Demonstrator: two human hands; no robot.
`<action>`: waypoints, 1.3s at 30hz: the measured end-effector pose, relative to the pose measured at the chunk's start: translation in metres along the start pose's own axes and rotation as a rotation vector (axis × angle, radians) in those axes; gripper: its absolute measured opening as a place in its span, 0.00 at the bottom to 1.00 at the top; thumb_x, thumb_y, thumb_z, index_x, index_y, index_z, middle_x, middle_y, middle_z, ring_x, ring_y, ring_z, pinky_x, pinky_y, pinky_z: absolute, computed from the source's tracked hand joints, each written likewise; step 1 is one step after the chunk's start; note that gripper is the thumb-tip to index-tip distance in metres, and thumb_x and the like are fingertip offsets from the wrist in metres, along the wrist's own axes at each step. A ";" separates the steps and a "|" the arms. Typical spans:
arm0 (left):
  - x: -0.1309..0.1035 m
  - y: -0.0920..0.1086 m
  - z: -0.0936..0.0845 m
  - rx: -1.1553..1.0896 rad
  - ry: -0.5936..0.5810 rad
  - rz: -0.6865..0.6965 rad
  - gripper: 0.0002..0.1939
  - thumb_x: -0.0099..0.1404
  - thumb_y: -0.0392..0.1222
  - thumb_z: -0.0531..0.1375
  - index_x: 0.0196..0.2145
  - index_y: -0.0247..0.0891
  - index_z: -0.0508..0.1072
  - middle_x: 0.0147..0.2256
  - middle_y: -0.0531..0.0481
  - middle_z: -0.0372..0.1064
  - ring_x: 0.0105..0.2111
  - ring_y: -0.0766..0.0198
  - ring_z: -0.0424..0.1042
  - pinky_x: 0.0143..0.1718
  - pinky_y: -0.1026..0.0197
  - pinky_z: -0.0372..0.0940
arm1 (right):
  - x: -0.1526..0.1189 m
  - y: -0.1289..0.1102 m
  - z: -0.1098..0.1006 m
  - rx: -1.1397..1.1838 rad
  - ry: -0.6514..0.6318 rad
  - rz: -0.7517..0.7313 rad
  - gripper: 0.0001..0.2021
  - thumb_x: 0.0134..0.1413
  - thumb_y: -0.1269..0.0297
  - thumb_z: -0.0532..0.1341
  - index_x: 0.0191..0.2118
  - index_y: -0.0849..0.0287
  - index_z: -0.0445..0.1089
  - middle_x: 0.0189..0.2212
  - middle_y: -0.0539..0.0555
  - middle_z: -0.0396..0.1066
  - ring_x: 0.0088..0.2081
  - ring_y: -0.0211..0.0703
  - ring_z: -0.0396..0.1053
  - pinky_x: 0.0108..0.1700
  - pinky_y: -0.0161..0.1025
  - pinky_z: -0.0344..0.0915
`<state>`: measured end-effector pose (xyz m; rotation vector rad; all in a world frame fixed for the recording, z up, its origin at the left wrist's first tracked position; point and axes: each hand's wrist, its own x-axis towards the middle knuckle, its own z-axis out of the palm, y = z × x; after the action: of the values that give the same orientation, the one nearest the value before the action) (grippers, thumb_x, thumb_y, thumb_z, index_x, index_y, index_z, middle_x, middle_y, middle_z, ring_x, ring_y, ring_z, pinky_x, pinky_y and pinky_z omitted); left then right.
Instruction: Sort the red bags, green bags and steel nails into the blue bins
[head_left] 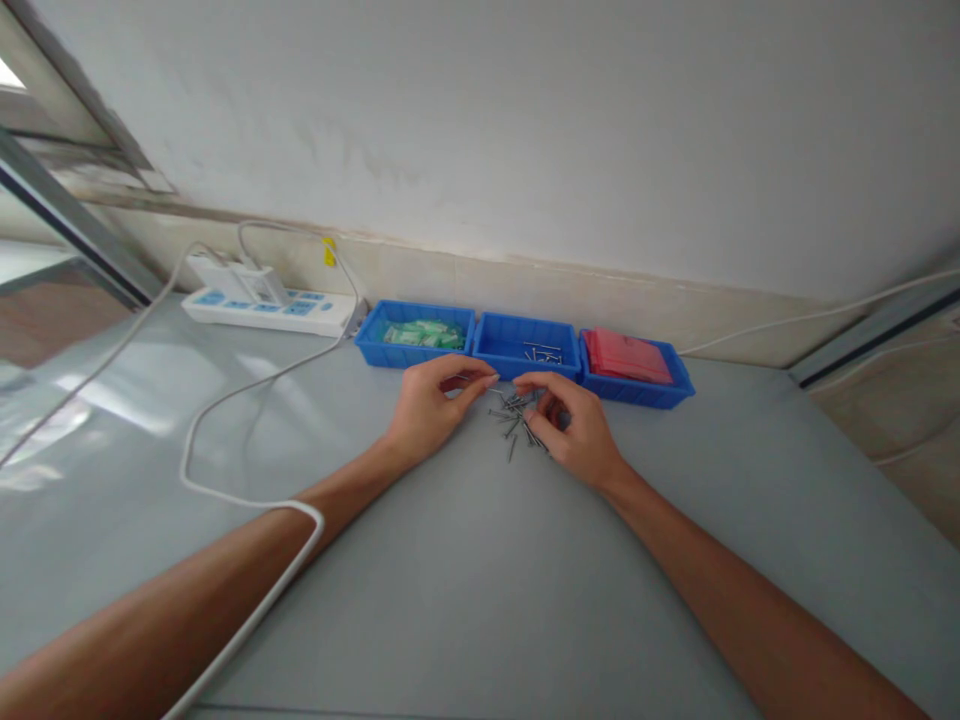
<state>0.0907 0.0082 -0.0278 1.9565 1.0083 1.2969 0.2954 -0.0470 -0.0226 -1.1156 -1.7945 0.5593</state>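
Note:
My left hand (433,405) is closed in a pinch at the left edge of a small pile of metal screws (513,428). A thin screw (495,391) shows at its thumb and index fingertips. Over the right side of the pile, my right hand (576,425) is curled, with a gap between thumb and index finger. Its other fingers are partly hidden, and nothing is visibly gripped there. Just behind both hands, the middle blue tray (499,332) has several screws lying in its right part.
The left blue tray (367,345) contains green-and-white packets (424,333); the right blue tray (679,378) holds red plastic bags (630,355). A white power strip (307,315) with plugged-in adapters lies by the wall. A white cable (217,490) crosses over my left forearm.

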 end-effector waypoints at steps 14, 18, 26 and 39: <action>0.000 0.010 0.006 -0.300 -0.043 -0.237 0.20 0.54 0.57 0.72 0.33 0.36 0.80 0.31 0.47 0.80 0.31 0.59 0.79 0.37 0.61 0.76 | -0.001 0.000 -0.002 -0.015 -0.095 -0.130 0.16 0.55 0.72 0.60 0.48 0.56 0.77 0.39 0.53 0.78 0.29 0.38 0.66 0.34 0.37 0.64; 0.001 0.011 0.006 -0.317 -0.077 -0.250 0.19 0.55 0.56 0.72 0.33 0.36 0.80 0.31 0.47 0.79 0.32 0.59 0.80 0.37 0.60 0.76 | -0.001 0.001 -0.002 0.032 -0.102 -0.089 0.14 0.55 0.72 0.60 0.47 0.57 0.78 0.35 0.52 0.77 0.27 0.37 0.64 0.32 0.36 0.62; 0.000 0.006 0.007 -0.131 -0.044 -0.161 0.19 0.69 0.56 0.61 0.43 0.36 0.78 0.38 0.45 0.79 0.36 0.60 0.79 0.40 0.60 0.74 | -0.003 -0.001 -0.006 0.056 0.078 -0.028 0.11 0.57 0.69 0.60 0.41 0.56 0.79 0.34 0.52 0.79 0.28 0.38 0.67 0.33 0.38 0.64; -0.001 0.003 0.007 0.250 -0.307 0.125 0.06 0.63 0.42 0.67 0.37 0.39 0.82 0.38 0.48 0.78 0.37 0.60 0.76 0.41 0.60 0.69 | 0.006 0.008 0.002 0.014 0.312 0.176 0.27 0.50 0.74 0.58 0.58 0.53 0.72 0.53 0.56 0.77 0.29 0.37 0.71 0.28 0.35 0.66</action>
<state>0.0975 0.0058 -0.0285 2.3536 0.9416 0.9271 0.2965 -0.0378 -0.0273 -1.2834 -1.4322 0.4703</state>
